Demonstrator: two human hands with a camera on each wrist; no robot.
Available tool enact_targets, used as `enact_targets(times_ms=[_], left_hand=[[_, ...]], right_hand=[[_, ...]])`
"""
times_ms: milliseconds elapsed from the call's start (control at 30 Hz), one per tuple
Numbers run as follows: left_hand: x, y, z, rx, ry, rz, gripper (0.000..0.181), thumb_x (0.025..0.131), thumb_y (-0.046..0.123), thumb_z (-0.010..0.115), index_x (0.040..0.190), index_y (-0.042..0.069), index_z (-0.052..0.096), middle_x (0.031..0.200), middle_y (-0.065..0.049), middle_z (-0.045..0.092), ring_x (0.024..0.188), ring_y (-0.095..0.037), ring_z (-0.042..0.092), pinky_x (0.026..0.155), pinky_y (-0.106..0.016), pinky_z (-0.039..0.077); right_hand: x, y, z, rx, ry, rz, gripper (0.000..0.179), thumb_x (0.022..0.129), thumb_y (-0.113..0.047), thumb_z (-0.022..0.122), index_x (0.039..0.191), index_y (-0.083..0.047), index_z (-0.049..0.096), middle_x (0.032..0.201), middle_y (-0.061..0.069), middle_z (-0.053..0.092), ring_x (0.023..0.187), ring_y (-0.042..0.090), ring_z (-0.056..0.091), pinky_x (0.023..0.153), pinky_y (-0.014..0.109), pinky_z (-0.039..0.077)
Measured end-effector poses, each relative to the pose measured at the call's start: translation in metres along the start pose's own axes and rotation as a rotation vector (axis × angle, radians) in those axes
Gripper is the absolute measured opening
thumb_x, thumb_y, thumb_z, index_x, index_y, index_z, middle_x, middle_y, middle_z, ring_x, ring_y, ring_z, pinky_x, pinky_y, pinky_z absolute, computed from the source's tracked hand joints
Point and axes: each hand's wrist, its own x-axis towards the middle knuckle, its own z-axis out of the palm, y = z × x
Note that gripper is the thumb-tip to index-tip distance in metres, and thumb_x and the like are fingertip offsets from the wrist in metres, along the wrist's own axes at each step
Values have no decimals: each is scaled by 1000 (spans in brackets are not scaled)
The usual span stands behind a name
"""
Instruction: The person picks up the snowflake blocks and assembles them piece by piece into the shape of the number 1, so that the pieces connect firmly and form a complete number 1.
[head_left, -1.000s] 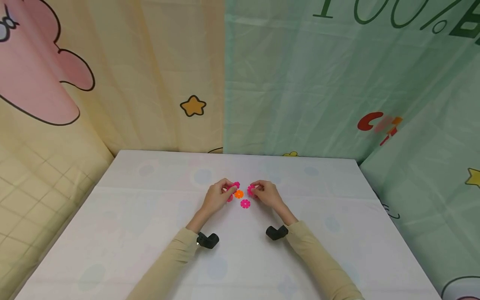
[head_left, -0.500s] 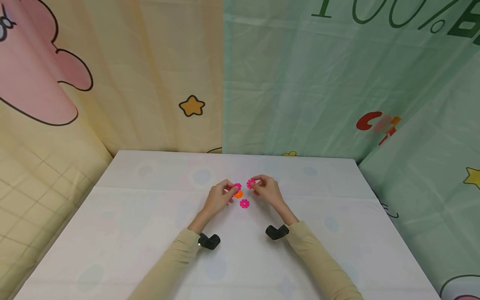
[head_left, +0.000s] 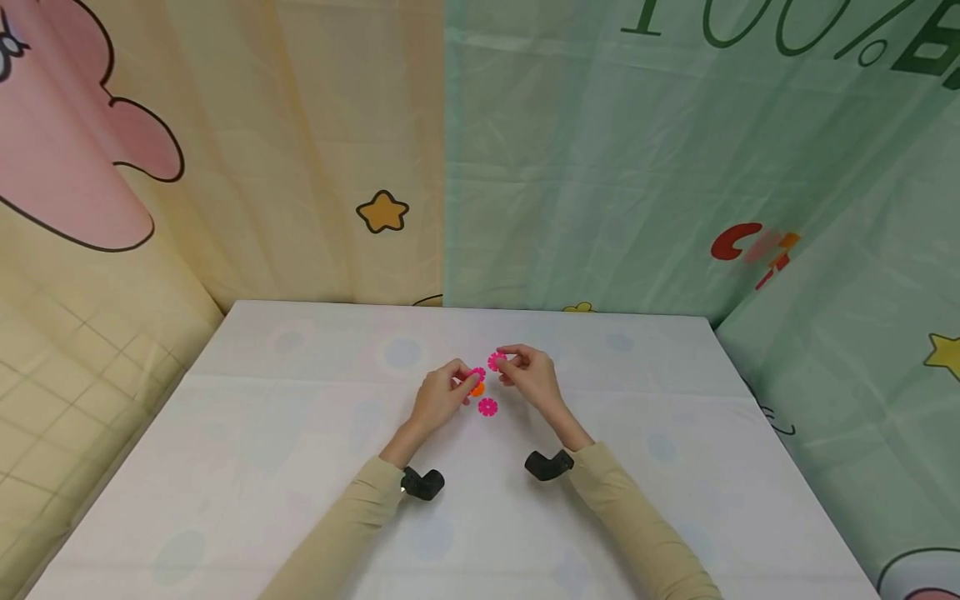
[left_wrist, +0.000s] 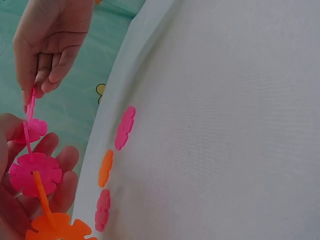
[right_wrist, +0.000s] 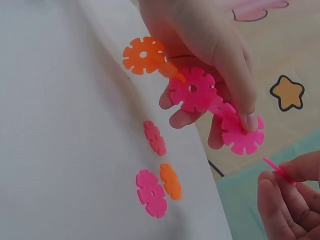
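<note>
My left hand (head_left: 437,397) holds a chain of interlocked snowflake discs. In the right wrist view the chain shows an orange disc (right_wrist: 143,55), a pink middle disc (right_wrist: 192,89) and a pink end disc (right_wrist: 243,134) under the thumb, with edge-on discs linking them. Opposite, my right hand (head_left: 536,382) pinches a single pink disc (head_left: 496,361) between thumb and fingertips. Seen edge-on in the right wrist view, that single disc (right_wrist: 276,169) is close to the chain's end with a small gap between.
Loose discs lie on the white-covered table (head_left: 300,500) below the hands: a pink one (head_left: 487,407), an orange one (head_left: 478,389) and a reddish-pink one (right_wrist: 154,138). Printed curtains (head_left: 600,167) hang behind the table. A black wrist camera (head_left: 422,483) sits on the left forearm.
My right hand has lifted its pink disc up from beside the loose discs and moved slightly left. The left hand, with the chain, has shifted a little to the right.
</note>
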Motion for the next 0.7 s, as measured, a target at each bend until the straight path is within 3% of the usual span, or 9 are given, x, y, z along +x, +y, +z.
enact_targets(times_ms=[300,700], left_hand=[[2,1,2,61,18,44,14,93,25,63,92,11,61,75,-8,68,58,-14,54,54,-23,45],[2,2,5,105,100,139,11,92,18,64,89,8,62,75,-5,65,65,-14,51,57,-19,42]], right_hand=[[-2,-4,6,46,21,-33,22,89,-15,68,109,-4,68,73,12,65,67,26,70,62,26,57],[-4,-10,12,35,45,-58,18,87,-9,69,104,-1,70,66,11,63,57,18,67,59,25,56]])
